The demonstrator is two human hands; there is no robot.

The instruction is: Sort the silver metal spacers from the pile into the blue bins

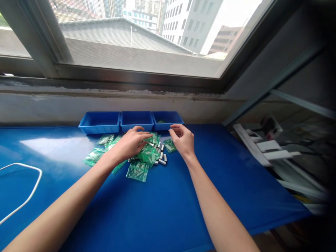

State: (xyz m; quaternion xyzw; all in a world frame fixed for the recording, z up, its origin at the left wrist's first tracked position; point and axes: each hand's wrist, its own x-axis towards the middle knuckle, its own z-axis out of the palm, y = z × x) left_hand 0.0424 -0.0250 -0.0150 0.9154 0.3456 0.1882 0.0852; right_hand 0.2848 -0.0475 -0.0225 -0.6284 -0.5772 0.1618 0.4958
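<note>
Your two hands over a heap of little green bags on a blue table.

No words can be read on anything here. Far to the left of your hands lies a white cable [31, 182] on the blue table [210, 196]. Your left hand [130, 144] rests palm down on the green bags [141, 157], fingers loose and stretched to the right, gripping nothing. The bags lie flat, pointing every which way. Small white tubes [162, 159] lie just below and between your hands, mostly pointing away from you. Your right hand [183, 140] hangs just right of the heap with fingers curled; I cannot tell if it pinches anything. Just past your fingertips sit three blue trays [99, 127] side by side.
</note>
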